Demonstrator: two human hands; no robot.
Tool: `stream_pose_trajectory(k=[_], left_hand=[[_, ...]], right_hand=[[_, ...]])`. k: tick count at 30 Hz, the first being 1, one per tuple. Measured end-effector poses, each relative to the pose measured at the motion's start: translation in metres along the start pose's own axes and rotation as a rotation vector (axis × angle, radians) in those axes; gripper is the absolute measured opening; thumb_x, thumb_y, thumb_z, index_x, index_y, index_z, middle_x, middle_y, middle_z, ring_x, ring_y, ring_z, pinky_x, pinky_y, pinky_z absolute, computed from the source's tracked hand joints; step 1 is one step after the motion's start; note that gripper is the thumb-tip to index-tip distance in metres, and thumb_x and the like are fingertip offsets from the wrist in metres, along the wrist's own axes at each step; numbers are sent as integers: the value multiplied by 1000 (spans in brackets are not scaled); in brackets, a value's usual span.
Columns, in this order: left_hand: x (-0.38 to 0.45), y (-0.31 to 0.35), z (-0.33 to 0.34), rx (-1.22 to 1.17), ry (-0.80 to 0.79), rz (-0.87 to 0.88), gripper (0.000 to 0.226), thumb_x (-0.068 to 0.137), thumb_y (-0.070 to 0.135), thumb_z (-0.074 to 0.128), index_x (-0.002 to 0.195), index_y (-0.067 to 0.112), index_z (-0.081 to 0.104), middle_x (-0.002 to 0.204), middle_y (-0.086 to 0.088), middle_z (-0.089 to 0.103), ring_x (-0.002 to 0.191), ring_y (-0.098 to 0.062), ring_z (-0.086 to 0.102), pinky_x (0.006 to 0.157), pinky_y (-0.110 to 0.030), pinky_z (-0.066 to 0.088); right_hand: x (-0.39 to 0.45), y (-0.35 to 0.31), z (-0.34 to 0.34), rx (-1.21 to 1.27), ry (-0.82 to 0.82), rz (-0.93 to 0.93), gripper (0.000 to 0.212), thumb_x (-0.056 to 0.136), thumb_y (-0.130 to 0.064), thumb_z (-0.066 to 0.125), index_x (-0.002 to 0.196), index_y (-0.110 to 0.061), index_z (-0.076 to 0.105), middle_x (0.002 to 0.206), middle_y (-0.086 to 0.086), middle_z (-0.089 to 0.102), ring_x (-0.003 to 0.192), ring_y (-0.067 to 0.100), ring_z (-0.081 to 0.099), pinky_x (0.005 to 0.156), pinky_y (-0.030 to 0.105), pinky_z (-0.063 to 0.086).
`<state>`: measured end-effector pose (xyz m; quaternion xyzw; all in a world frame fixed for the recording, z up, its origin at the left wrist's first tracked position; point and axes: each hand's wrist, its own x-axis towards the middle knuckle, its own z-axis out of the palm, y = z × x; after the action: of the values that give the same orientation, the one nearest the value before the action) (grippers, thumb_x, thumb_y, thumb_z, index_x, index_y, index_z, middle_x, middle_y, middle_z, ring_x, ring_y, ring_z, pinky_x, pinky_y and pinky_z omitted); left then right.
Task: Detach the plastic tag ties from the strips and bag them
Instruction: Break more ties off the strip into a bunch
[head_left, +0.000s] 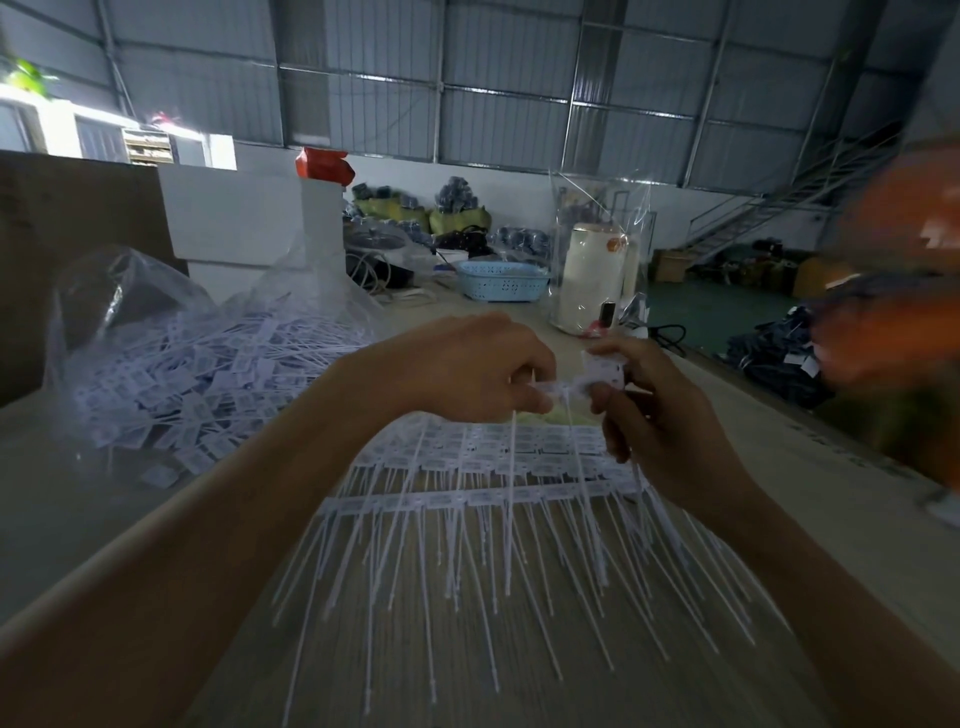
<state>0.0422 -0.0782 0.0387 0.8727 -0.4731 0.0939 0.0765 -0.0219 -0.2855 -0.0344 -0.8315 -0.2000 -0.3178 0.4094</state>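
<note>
White plastic everywhere in the head view, and I'm right in the thick of it. My left hand (467, 369) is curled, pinching one end of a tag tie (563, 389); my right hand (649, 410) pinches the other end, with a small white tag (602, 370) above its fingers. That tie runs left to right between the two hands, just above the desk (779, 441), both hands equally close to it. I'd say the pull comes sideways, hands parting along that line.

Just below the hands lie the strips (467, 501): I count at least two rows of joined tags, their long tails fanning back toward me; blur stops me counting single ties.

Off to the left of my left hand, well apart, sits one clear bag (119, 291) with its mouth gaping, holding a heap of loose ties (208, 379), too many to count. So the drop goes leftward, and the left hand is nearer.
</note>
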Motion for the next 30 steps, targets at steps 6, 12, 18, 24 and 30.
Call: stream_pose_trajectory(k=[6, 12, 18, 24, 30], left_hand=[[-1, 1, -3, 45, 43, 39, 30, 92, 48, 64, 116, 31, 71, 81, 21, 60, 72, 5, 55, 66, -24, 44], [-1, 2, -3, -2, -148, 47, 31, 98, 34, 60, 127, 27, 67, 71, 29, 63, 64, 11, 53, 65, -17, 36], [-4, -4, -4, -44, -293, 5, 30, 94, 34, 65, 124, 29, 69, 53, 31, 57, 54, 12, 51, 62, -14, 36], [-9, -2, -10, -72, -229, 6, 36, 87, 41, 72, 121, 31, 71, 89, 21, 72, 73, 12, 59, 72, -17, 47], [-9, 4, -12, -103, -179, 56, 30, 87, 37, 73, 116, 30, 73, 109, 13, 73, 93, -3, 66, 91, -37, 54]], right_hand=[[3, -1, -1, 4, 42, -2, 33, 99, -20, 55, 131, -11, 50, 85, -3, 67, 73, 8, 65, 66, 22, 50], [0, -2, -2, -11, -75, -2, 30, 97, -11, 57, 127, -16, 59, 74, 0, 66, 70, 15, 64, 65, 29, 51], [-4, -1, 6, -3, -192, 5, 28, 99, -16, 55, 126, -23, 56, 62, 13, 45, 51, 9, 40, 52, 22, 35], [0, -3, 11, 144, 13, 128, 11, 101, -22, 54, 111, -25, 55, 68, -7, 58, 50, 2, 44, 47, 18, 36], [12, 19, -41, 524, 517, 453, 8, 102, -15, 50, 97, -20, 53, 62, -5, 37, 51, 8, 28, 51, 29, 21]])
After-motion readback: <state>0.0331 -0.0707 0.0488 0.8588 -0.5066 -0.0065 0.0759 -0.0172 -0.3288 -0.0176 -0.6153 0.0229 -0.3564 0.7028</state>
